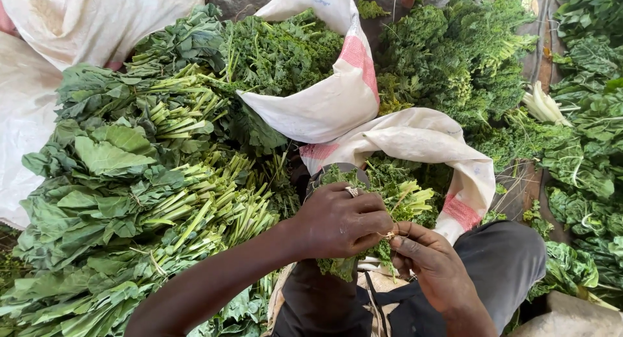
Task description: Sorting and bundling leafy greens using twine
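Left hand [339,221] is clamped tight around a small bunch of curly kale [389,201], fingers wrapped over the top of it, w/ a ring [352,192] on one finger. Right hand [433,265] sits just right of and below the left, touching it, thumb and fingertips pinched together on a thin tan tie [389,234] that runs around the bunch's stems. The bunch is held right over the mouth of the white woven sack [415,139] w/ red stripes, just in front of the person's lap. That sack is open and has more curly greens inside. Left of the sack there's a big heap of flat-leaf greens bundles [143,201], stems pointing toward the sack, stacked in layers. Behind the sack, a 2nd white sack [331,97] folded open w/ more curly kale [279,51] in it. Right of the sack is another mound of curly kale [461,58], and farther right, broad dark leaves w/ pale ribs [584,136]. Person's dark trousers [500,259] show just below the sack, near the bottom edge.
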